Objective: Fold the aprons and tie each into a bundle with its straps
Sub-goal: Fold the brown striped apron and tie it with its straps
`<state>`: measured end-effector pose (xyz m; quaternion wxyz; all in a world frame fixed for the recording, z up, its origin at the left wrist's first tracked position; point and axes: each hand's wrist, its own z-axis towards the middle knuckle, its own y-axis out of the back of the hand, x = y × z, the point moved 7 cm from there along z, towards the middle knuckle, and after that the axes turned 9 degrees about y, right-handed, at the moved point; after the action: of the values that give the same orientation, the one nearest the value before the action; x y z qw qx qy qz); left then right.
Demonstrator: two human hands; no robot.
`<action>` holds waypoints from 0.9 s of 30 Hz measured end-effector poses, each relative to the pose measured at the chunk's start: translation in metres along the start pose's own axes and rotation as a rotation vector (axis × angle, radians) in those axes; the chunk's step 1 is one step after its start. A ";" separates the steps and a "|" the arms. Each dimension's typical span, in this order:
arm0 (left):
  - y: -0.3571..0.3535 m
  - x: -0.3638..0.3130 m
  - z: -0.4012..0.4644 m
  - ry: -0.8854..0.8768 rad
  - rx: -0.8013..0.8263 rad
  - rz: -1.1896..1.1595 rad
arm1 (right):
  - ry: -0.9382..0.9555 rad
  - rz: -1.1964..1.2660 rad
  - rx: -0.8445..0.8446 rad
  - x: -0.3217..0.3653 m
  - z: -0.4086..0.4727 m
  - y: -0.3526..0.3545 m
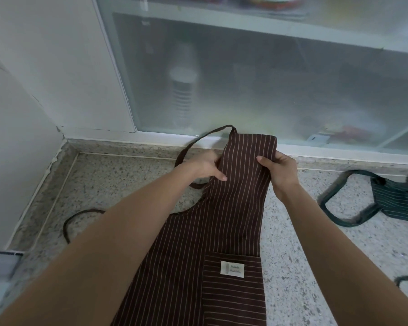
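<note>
Two aprons lie on the speckled stone desk [292,290]: a brown pinstriped cloth apron [222,231] with one labelled pocket [232,285] nearest, a dark green striped apron [396,198] off right. Both hands, left [204,167] and right [280,170], pinch the brown apron's folded top edges. Beyond, a frosted-glass cabinet [269,90] holds a blurred plastic bottle [183,90].

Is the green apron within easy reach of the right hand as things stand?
Probably yes. The green apron lies on open floor to the side of the right hand, nothing between, but that hand grips the brown apron and must let go first.
</note>
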<state>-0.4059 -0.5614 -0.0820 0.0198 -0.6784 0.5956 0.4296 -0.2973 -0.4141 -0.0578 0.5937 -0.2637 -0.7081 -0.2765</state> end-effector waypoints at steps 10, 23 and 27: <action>-0.003 0.006 -0.005 -0.043 0.046 -0.063 | -0.049 0.030 -0.017 -0.003 0.002 0.003; -0.007 0.015 -0.001 -0.061 -0.138 0.048 | -0.141 -0.024 0.049 -0.016 0.001 -0.002; -0.018 0.024 0.001 0.004 -0.005 -0.071 | -0.150 -0.059 0.039 -0.029 -0.002 0.006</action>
<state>-0.3932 -0.5745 -0.1057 0.0321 -0.7000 0.5702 0.4288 -0.2872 -0.4129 -0.0860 0.5358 -0.2511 -0.7634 -0.2592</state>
